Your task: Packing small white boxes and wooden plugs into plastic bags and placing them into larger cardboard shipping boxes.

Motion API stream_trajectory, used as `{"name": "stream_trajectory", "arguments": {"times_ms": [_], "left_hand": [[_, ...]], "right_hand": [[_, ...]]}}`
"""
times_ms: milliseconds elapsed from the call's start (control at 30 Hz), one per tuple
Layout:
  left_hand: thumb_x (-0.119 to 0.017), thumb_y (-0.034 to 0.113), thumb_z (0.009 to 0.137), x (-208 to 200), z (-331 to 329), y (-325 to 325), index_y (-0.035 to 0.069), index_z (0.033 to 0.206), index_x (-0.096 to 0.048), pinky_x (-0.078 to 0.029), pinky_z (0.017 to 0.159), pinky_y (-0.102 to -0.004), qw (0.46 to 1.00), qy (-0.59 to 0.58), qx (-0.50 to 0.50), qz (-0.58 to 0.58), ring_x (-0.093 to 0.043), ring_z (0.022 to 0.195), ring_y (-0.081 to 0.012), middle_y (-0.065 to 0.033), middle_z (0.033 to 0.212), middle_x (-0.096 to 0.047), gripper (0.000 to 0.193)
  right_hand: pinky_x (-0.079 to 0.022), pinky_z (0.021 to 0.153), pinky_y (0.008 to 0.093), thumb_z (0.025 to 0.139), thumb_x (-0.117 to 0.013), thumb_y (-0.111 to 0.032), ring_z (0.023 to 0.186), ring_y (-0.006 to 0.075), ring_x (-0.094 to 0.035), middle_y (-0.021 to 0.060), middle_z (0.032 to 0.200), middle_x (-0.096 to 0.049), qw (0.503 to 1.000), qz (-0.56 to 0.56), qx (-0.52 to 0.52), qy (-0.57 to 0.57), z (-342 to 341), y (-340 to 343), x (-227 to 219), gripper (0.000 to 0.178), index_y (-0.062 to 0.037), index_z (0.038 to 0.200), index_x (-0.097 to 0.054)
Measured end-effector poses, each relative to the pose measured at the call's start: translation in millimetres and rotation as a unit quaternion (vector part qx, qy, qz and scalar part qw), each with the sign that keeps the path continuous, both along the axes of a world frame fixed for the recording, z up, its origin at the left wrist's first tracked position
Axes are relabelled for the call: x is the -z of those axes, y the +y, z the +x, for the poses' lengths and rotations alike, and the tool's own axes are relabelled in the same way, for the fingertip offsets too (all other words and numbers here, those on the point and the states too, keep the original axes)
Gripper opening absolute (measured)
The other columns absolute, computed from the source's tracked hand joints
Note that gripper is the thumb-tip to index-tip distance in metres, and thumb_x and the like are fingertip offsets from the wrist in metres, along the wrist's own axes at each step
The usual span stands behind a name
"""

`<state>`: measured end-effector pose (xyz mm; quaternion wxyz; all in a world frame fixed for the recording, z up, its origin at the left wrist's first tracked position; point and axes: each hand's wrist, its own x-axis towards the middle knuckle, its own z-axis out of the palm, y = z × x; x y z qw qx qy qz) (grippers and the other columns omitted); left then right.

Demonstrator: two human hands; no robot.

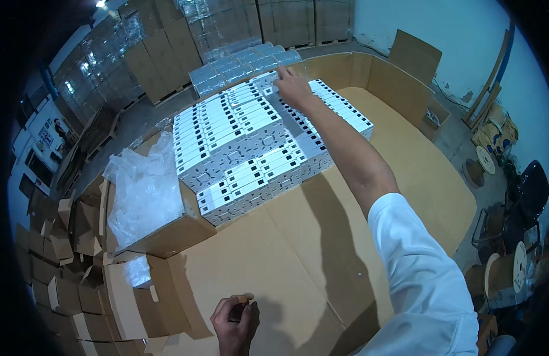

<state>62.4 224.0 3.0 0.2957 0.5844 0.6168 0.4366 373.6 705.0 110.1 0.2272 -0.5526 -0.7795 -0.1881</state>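
Head view: Bare right hand extends to the far end of stacked white units, arm stretched across a broad cardboard base.
Right hand's grip: Fingers bend down beside a white piece at the far corner, at 9 o'clock from the palm; whether they hold it or merely touch it, one cannot tell.
White stack: Taller block lies at 8 o'clock from the right hand, a separate right-hand row at 4 o'clock, with a lower gap between them.
Long axis: Rows of dark square openings run roughly from 11 to 5 o'clock; the axis of the single piece by the fingers is too small to read.
Nearer hand: Right, by far. Left hand hangs near the lower edge, well apart, with the stack at 12 o'clock from it.
Left hand's grip: Thumb and fingers curl around a dark patch, object or shadow; contents cannot be told.
Open carton: Cardboard box heaped with clear plastic film stands at 11 o'clock from the left hand, beside the white stack.
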Motion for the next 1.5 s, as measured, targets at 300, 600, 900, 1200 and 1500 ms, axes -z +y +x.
{"name": "stream_trajectory", "arguments": {"times_ms": [300,600,900,1200,1500], "left_hand": [[-0.074,-0.003,0.081,11,-38,-39,-0.005,0.097,-0.066,-0.055,0.069,-0.0278,0.994,0.061,0.06,0.062,-0.068,0.075,-0.0177,-0.0137,0.091,-0.068,0.018],[-0.072,0.003,0.087,-9,-51,-85,-0.005,0.099,-0.069,-0.051,0.063,-0.0239,0.999,0.001,0.05,0.016,-0.062,0.07,-0.0106,-0.0095,0.087,-0.066,0.015],[-0.066,0.007,0.095,14,-75,-130,-0.005,0.107,-0.068,-0.051,0.068,-0.023,0.984,-0.168,0.04,-0.05,-0.06,0.073,-0.0083,-0.0058,0.093,-0.069,0.017],[-0.05,0.019,0.106,24,-117,-143,-0.006,0.13,-0.056,-0.054,0.082,-0.027,0.866,-0.456,0.118,-0.164,-0.066,0.096,-0.0134,-0.0106,0.108,-0.068,0.035],[-0.067,0.01,0.096,48,-131,-128,-0.005,0.132,-0.054,-0.054,0.095,-0.0325,0.915,-0.381,0.068,-0.112,-0.065,0.108,-0.017,-0.0124,0.118,-0.066,0.041]], "right_hand": [[-0.046,0.092,0.0466,0.087,-0.062,-0.009,0.113,0.0326,-0.055,0.0123,0.116,-0.061,0.995,0.094,0.017,-0.01,4,-119,0,0.031,-0.0109,0.117,-0.064],[-0.05,0.08,0.0418,0.079,-0.074,-0.007,0.098,0.0292,-0.057,0.0094,0.106,-0.057,0.98,0.139,-0.071,0.127,-45,-339,-10,0.034,-0.0103,0.112,-0.065],[-0.051,0.075,0.0399,0.072,-0.075,0.0,0.092,0.0266,-0.057,0.0085,0.097,-0.057,0.955,0.102,-0.234,0.154,-122,-490,28,0.04,-0.0076,0.11,-0.069],[-0.053,0.075,0.037,0.068,-0.075,-0.003,0.093,0.026,-0.058,0.0096,0.096,-0.057,0.926,0.032,-0.35,0.138,-201,-574,107,0.044,-0.0058,0.112,-0.07],[-0.055,0.075,0.0345,0.079,-0.076,0.002,0.097,0.0268,-0.063,0.0156,0.121,-0.058,0.87,-0.093,-0.363,0.32,-221,-572,125,0.03,-0.0022,0.108,-0.066]]}}
